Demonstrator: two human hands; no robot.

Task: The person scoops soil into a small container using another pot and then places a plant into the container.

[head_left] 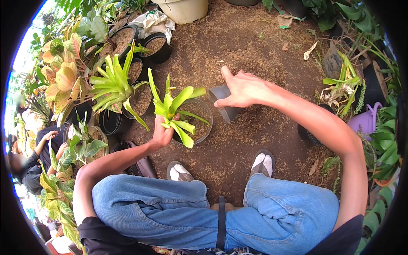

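My left hand (162, 135) is closed around the base of a green bromeliad (172, 106), its strappy leaves fanning out above the fingers. Under the plant stands a round, clear-sided container (206, 112) with brown material inside. To its right, a dark grey plastic pot (229, 114) is tipped, its mouth toward the bromeliad. Over that pot, my right hand (243, 88) is open, the thumb stretched across the pot's rim and the index finger pointing away from it. The hand hides part of the pot.
On the left, a second bromeliad (114, 83) stands among black pots (156, 49) near leafy plants. A large cream pot (185, 10) is at the back. At right are a wilted plant (344, 85) and a purple container (365, 121). Another person (36, 163) sits at far left.
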